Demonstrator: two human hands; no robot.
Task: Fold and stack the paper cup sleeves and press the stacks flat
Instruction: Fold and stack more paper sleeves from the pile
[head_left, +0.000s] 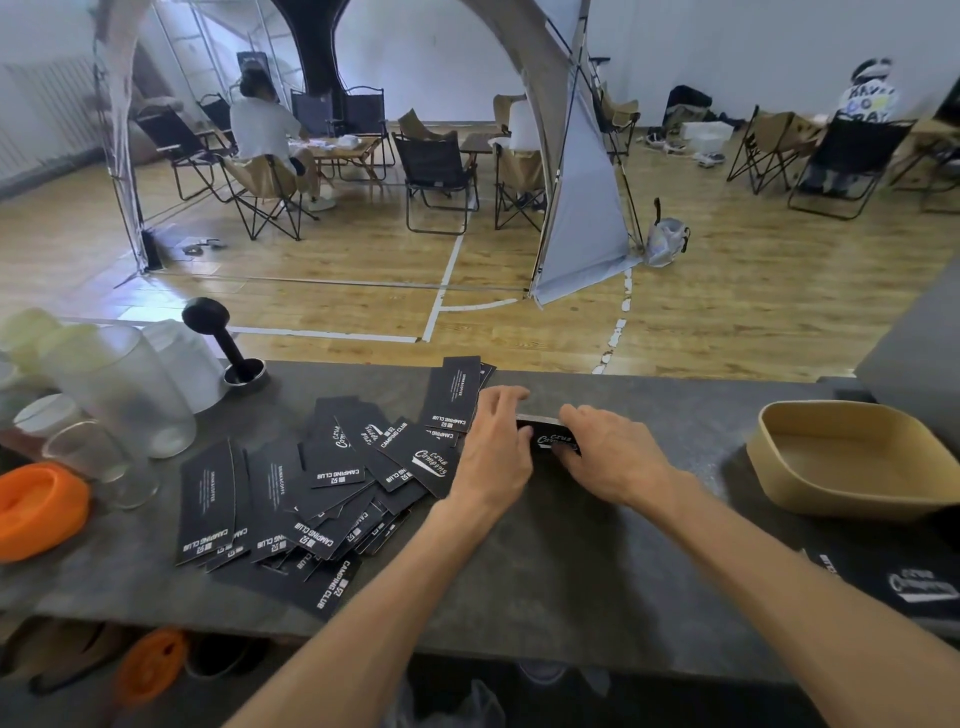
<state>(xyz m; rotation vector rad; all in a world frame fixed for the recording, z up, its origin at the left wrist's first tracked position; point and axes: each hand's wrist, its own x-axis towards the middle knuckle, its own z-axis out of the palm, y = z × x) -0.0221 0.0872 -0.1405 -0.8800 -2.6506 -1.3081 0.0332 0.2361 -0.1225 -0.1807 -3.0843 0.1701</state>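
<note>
Several flat black paper cup sleeves (291, 499) with white "Camping Club" print lie spread in a loose pile on the dark counter (545, 561), left of my hands. One black sleeve (553, 438) stands between my hands at the counter's middle. My left hand (496, 447) grips its left end with curled fingers. My right hand (608, 452) holds its right end, thumb in front. A small neat stack of sleeves (454, 392) lies just behind my left hand.
A tan tray (852, 457) sits at the right. More black sleeves (904, 584) lie at the near right edge. Clear plastic cups (119, 389), a black tamper (218, 338) and an orange lid (36, 504) crowd the left. Beyond the counter are folding chairs and seated people.
</note>
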